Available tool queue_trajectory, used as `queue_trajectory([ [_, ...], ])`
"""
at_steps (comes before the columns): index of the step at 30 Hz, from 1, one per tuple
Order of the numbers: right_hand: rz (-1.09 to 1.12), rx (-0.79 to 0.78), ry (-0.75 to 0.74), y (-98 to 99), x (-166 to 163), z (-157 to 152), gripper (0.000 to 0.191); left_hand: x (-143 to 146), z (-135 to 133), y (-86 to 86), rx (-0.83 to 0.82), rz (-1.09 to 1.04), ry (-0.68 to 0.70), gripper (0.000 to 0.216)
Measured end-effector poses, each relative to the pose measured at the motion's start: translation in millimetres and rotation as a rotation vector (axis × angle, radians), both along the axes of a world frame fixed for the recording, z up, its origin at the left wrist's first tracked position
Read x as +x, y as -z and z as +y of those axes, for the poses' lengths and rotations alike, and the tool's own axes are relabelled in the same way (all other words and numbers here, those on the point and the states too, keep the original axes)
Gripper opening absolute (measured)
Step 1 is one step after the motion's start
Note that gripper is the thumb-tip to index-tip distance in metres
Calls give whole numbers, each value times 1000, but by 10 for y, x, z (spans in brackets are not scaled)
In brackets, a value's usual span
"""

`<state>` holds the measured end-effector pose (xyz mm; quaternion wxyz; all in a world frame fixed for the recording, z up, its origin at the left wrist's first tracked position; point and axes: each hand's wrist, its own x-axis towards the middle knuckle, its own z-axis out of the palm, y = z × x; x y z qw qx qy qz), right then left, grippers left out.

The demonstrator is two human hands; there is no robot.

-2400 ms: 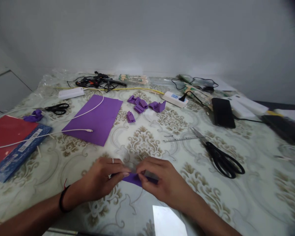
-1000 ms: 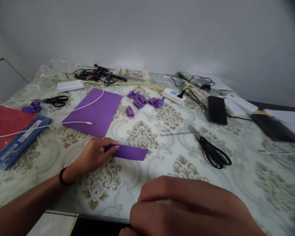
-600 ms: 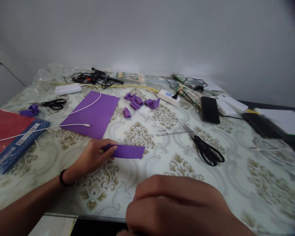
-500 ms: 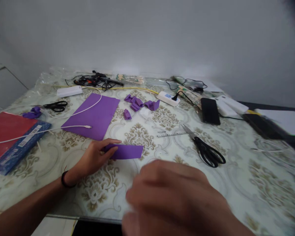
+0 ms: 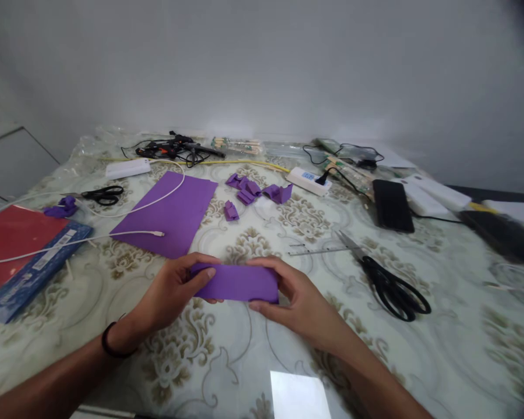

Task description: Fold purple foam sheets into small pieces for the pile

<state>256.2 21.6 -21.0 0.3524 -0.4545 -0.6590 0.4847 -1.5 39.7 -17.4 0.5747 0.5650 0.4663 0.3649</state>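
Note:
A purple strip of paper is held level between both hands, just above the patterned tablecloth. My left hand pinches its left end, thumb on top and fingers behind. At the other end, my right hand is closed round the edge, fingers along the top side and thumb along the bottom one. Beyond the left hand lies a large purple sheet with a white cable across it. Several folded purple paper pieces sit farther back. To the right, black-handled scissors rest with their tips on a clear ruler.
On the left lie a red-and-blue packet, a crumpled purple piece and smaller scissors. A power strip, a black phone and tangled black cables lie toward the wall. The table's front edge is close to me.
My right hand has moved away from close to the camera and taken hold of the strip's right end. The left hand keeps its grip. The view has shifted slightly.

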Motion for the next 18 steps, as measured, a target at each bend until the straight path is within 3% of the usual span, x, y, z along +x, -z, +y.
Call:
queue_trajectory([
  [4, -55, 153, -43, 20, -5, 1, 39, -48, -27, 57, -37, 8, -18, 31],
  [8, -68, 229, 18, 44, -1, -13, 33, -85, -41, 52, 68, 106, -15, 27],
  [14, -78, 256, 65, -3, -19, -97, 34, -76, -73, 6, -9, -53, 92, 23],
  [18, -68, 242, 61, -2, -42, -112, 28, -85, -79, 10, 115, 51, 141, 14],
])
